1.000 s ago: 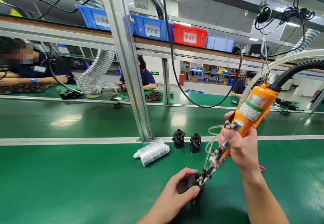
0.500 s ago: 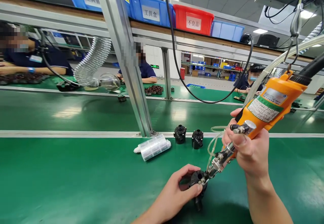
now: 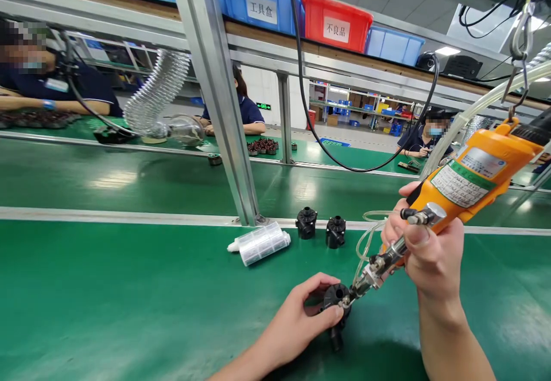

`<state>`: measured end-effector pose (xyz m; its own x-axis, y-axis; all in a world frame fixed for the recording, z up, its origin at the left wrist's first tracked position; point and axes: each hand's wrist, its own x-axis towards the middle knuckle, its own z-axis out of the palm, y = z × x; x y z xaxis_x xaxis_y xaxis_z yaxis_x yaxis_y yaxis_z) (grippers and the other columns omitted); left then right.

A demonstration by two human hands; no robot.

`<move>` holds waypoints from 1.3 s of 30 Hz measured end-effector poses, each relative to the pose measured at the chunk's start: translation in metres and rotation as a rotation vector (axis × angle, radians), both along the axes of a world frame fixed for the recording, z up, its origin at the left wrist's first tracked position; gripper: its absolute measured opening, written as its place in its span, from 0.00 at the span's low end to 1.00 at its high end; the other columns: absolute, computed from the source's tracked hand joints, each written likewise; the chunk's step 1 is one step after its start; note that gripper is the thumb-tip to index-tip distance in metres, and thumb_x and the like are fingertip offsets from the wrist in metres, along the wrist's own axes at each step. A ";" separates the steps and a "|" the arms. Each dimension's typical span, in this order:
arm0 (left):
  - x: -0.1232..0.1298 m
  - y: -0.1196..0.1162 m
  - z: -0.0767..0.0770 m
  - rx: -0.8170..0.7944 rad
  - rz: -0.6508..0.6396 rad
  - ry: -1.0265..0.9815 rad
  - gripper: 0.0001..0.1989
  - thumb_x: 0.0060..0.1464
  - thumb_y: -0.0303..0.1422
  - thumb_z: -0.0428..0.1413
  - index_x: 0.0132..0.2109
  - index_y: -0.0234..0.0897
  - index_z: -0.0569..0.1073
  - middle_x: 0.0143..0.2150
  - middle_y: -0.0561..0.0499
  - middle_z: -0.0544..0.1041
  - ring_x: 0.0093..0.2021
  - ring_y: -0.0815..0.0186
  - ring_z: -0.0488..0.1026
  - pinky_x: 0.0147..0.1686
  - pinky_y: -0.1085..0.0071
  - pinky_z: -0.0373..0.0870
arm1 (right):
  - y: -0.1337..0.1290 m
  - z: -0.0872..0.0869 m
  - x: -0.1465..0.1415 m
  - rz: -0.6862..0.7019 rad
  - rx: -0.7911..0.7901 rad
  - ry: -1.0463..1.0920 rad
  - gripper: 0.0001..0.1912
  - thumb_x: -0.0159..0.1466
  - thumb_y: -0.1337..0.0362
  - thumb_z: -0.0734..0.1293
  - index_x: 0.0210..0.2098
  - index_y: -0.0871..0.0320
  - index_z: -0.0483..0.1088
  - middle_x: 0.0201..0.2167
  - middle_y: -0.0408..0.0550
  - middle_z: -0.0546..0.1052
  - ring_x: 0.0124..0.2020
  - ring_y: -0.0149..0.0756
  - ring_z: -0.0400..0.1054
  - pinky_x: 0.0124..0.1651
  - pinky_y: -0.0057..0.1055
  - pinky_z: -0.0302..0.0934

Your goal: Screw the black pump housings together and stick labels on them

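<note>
Low in the head view, my left hand grips a round black pump-like part on the green work surface, thumb and fingers on its sides. My right hand is wrapped round an orange powered screwdriver, which hangs from a metal hook and slants down to the left. Its metal tip meets the top of the black part beside my left thumb; the exact contact point is too small to make out. Thin clear tubes loop beside the tool.
Two similar black parts stand behind my hands, left of the tool. A clear-wrapped roll lies near the metal post. Blue bins and a red bin sit on the shelf above. Several people work beyond.
The view has shifted slightly. The orange tool's body appears a little further right, with its tip still at the black part. Both hands keep their grips.
</note>
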<state>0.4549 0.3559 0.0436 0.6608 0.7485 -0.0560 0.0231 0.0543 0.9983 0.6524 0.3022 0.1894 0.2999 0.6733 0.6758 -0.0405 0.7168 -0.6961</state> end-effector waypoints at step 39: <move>-0.012 0.027 -0.030 0.212 0.096 0.001 0.31 0.64 0.53 0.58 0.67 0.45 0.64 0.65 0.42 0.69 0.67 0.51 0.64 0.67 0.55 0.63 | 0.005 0.015 0.008 -0.375 0.148 0.073 0.21 0.55 0.61 0.80 0.43 0.60 0.71 0.25 0.40 0.70 0.20 0.30 0.63 0.22 0.21 0.65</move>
<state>0.4428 0.3828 0.0132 0.5861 0.8028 0.1092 0.0285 -0.1551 0.9875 0.6606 0.3072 0.2041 0.5571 0.4049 0.7250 0.1973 0.7835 -0.5892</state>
